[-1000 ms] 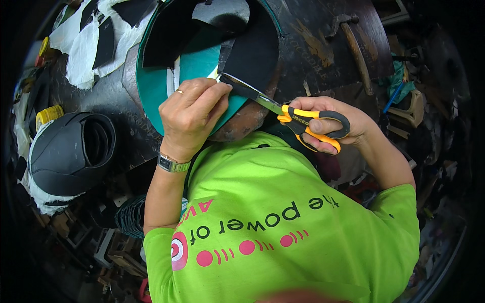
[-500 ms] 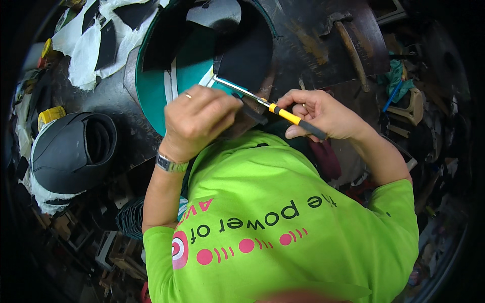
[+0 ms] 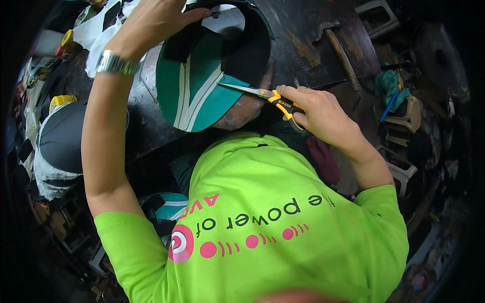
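Note:
A green and black sheet piece [image 3: 204, 96] with white stripes lies curled on the dark worktop. My right hand [image 3: 321, 108] grips a pair of scissors [image 3: 270, 95] with black and yellow handles. Their blades are together, and the tip points at the white stripe on the green part. My left hand [image 3: 156, 22] reaches up to the top edge of the picture, by the piece's far black side. Its thumb stretches out over the black material, while its other fingers are out of view.
A hammer [image 3: 342, 58] lies on the worktop [image 3: 295, 30] at the far right. On the left sits a black moulded form [image 3: 63, 139] on white cloth, with yellow-lidded containers nearby. A beige plastic stool [image 3: 410, 116] and clutter stand to the right.
My left hand has moved from beside the scissors up to the far end of the piece. The green piece has opened out, showing more stripes. The scissors have turned in my right hand.

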### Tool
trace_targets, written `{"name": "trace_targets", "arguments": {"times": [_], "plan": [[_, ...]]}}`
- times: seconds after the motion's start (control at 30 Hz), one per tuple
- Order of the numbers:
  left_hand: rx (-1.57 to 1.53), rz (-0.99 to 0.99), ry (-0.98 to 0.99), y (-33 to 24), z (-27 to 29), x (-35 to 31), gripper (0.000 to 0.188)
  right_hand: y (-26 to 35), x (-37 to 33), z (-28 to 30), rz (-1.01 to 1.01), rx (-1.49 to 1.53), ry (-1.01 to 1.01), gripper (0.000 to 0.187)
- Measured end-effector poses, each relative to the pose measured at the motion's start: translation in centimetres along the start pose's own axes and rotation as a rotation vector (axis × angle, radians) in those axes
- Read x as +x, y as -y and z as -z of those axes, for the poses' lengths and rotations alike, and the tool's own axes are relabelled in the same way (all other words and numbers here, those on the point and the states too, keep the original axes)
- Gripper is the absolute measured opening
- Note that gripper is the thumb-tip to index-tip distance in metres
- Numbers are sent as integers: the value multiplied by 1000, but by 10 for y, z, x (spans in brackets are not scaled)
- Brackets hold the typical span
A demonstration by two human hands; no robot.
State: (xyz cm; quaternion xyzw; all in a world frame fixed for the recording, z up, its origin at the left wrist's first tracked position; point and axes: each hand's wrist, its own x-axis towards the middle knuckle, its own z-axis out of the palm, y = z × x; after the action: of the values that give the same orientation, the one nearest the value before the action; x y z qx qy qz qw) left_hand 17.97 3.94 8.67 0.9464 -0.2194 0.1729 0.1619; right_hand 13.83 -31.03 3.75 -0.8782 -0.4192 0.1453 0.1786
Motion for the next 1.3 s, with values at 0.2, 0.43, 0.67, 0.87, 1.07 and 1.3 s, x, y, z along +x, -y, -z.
{"name": "trace_targets", "arguments": {"times": [0.2, 0.43, 0.67, 0.87, 1.07, 1.3], "plan": [[116, 259, -60, -12, -1, -29, 48, 0, 1, 2, -54, 87, -67, 47], [265, 570, 154, -104, 32, -115, 28, -7, 1, 17, -278, 419, 128, 51], [131, 11, -15, -95, 42, -57, 24, -3, 5, 24, -215, 137, 90, 51], [83, -12, 430, -44, -26, 14, 38, 5, -14, 22, -157, 75, -28, 52], [64, -118, 363, -29, -48, 4, 20, 0, -29, 9, -336, 314, -51, 50], [61, -390, 364, -24, -32, 4, 4, -1, -23, -1, -160, -32, -89, 52]]}}
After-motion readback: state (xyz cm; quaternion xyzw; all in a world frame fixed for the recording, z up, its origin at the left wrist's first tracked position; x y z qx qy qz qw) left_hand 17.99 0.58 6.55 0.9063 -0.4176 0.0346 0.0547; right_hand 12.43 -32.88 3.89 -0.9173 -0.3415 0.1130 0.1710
